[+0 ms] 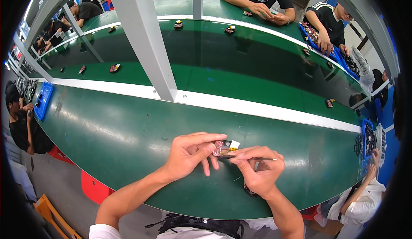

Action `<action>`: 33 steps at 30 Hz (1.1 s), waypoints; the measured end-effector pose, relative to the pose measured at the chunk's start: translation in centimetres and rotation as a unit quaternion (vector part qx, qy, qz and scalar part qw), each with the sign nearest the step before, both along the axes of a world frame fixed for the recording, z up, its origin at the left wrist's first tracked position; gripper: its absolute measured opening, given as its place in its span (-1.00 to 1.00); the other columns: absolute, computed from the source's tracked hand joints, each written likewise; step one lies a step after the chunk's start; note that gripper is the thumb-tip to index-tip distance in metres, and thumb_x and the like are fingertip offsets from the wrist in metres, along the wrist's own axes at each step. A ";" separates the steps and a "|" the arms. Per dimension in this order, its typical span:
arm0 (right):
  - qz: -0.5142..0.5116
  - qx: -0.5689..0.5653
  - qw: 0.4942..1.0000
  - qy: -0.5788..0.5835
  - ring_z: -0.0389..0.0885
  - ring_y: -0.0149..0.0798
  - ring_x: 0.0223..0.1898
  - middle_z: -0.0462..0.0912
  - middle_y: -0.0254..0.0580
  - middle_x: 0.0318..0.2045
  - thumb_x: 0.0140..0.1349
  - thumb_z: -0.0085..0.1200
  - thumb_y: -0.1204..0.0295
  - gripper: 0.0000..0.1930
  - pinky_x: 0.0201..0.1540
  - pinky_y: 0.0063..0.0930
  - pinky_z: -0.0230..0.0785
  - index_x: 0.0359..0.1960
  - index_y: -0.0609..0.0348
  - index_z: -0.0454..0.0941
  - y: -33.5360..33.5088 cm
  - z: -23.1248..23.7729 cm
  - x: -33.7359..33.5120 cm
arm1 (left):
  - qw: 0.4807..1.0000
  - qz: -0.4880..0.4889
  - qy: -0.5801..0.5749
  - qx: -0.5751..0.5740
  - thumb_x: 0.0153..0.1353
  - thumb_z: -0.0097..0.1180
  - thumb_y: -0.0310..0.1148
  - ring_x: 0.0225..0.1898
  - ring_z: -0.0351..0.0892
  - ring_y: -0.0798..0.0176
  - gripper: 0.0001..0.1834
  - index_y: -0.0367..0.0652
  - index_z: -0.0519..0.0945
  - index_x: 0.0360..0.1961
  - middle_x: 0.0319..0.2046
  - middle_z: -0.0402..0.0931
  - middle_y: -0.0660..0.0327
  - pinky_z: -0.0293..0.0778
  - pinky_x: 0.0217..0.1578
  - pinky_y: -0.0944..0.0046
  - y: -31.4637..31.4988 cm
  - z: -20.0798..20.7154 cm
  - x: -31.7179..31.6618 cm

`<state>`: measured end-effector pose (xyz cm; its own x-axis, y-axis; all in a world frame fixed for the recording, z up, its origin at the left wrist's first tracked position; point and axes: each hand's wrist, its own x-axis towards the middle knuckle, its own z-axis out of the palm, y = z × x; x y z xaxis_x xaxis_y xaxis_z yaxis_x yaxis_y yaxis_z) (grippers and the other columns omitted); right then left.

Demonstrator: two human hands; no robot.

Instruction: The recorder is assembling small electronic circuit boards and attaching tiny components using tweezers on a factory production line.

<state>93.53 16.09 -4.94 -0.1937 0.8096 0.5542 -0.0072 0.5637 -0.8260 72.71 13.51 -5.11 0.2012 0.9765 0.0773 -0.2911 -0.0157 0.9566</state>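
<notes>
Between the thumb and fingers of my left hand (pixel 189 154) is a small electronic device (pixel 219 147): a red circuit board in a dark casing, with a white and yellow piece sticking up at its right. My right hand (pixel 262 167) pinches a thin dark tool, like tweezers or a fine pick (pixel 253 158), lying nearly level. Its left end reaches the lower edge of the board; whether it touches is too small to tell. Under my right wrist, a dark object (pixel 249 191) on the green table (pixel 128 131) is mostly hidden.
Past a white rail (pixel 231 105) and a grey upright post (pixel 141 37), a dark green belt (pixel 206 54) carries several similar devices. Blue trays (pixel 43 101) stand at the far left and right. Other people work around the table. A red stool (pixel 94 187) is at lower left.
</notes>
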 end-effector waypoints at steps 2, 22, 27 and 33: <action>0.000 -0.005 1.000 -0.002 0.34 -0.63 -0.77 0.79 -0.11 -0.41 0.02 0.37 0.70 -0.86 -0.65 -0.69 0.18 -0.43 0.20 0.69 0.0 0.1 0.1 | 1.000 0.001 0.001 0.002 0.45 0.02 -0.50 -0.39 0.72 0.18 -0.68 -0.40 0.57 0.16 -0.15 0.56 0.03 0.67 -0.59 0.36 0.1 0.0 0.1; 0.003 -0.001 1.000 -0.019 0.34 -0.61 -0.78 0.79 -0.12 -0.41 0.02 0.35 0.71 -0.86 -0.67 -0.69 0.15 -0.43 0.20 0.69 0.6 -0.2 1.6 | 1.000 0.001 -0.018 -0.017 0.43 0.03 -0.53 -0.41 0.71 0.19 -0.69 -0.42 0.57 0.14 -0.14 0.62 -0.02 0.66 -0.60 0.35 0.4 -0.1 1.3; 0.007 0.013 1.000 -0.024 0.34 -0.61 -0.78 0.79 -0.12 -0.41 0.02 0.36 0.71 -0.85 -0.68 -0.69 0.13 -0.42 0.20 0.69 0.7 0.1 2.1 | 1.000 0.004 -0.021 -0.016 0.42 0.06 -0.54 -0.41 0.72 0.19 -0.68 -0.42 0.57 0.14 -0.14 0.61 -0.01 0.66 -0.59 0.35 0.5 -0.1 2.0; -0.003 -0.021 1.000 -0.020 0.31 -0.64 -0.77 0.76 -0.21 -0.48 0.04 0.40 0.67 -0.86 -0.68 -0.69 0.11 -0.39 0.25 0.68 0.6 0.1 2.3 | 1.000 0.008 -0.021 -0.008 0.40 0.09 -0.56 -0.40 0.72 0.19 -0.68 -0.42 0.57 0.14 -0.14 0.61 -0.01 0.65 -0.59 0.34 0.5 -0.5 2.1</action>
